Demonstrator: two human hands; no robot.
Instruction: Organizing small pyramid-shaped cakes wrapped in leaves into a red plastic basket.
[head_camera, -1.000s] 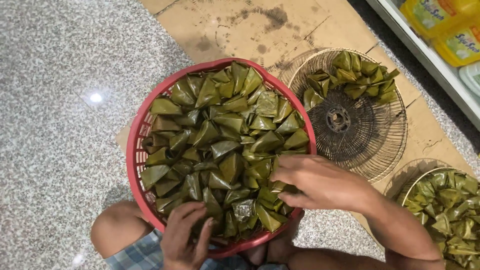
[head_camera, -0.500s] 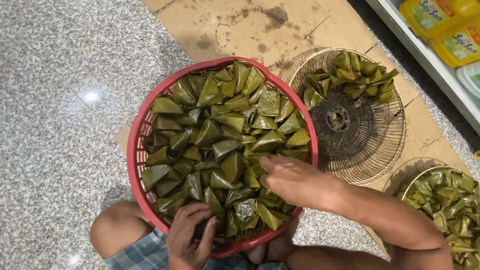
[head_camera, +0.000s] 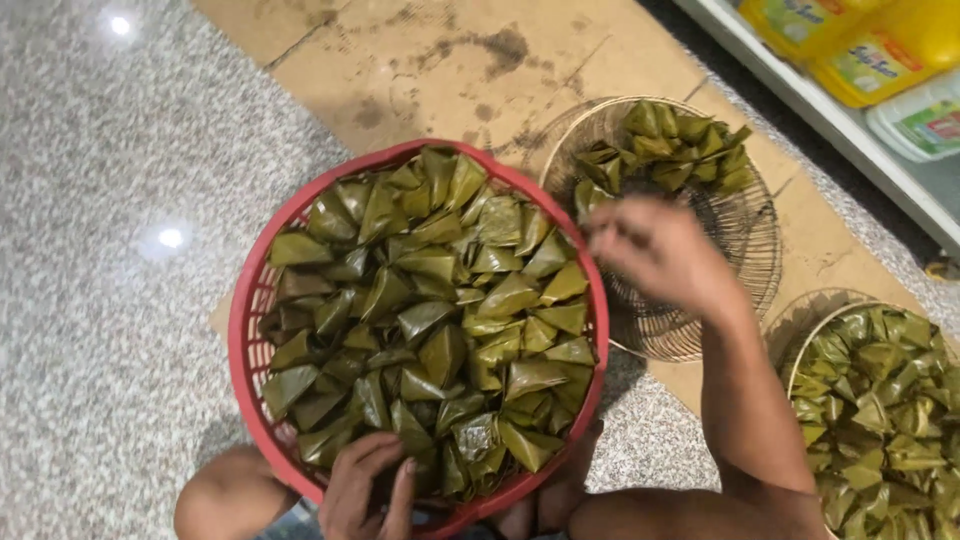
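Speckled stone floor (head_camera: 90, 300) with a sheet of brown cardboard (head_camera: 430, 60) laid on it. On the near edge of the cardboard, a big red basket (head_camera: 240, 330), filled almost to the rim with green leaf-wrapped parcels (head_camera: 440, 320). Judging from this, most of the parcels not taken out yet. To the right, a round wire tray (head_camera: 740, 270) with only a small heap (head_camera: 665, 150) at its far side, mostly bare. Further right, a second wire tray (head_camera: 800, 350), fully covered with parcels.

Right hand (head_camera: 655, 250) blurred, above the gap between basket and first tray, fingers half curled; impossible to tell whether anything held. Left hand (head_camera: 370, 485) at the near rim of the basket, fingers bent down onto the parcels; grip not clear.
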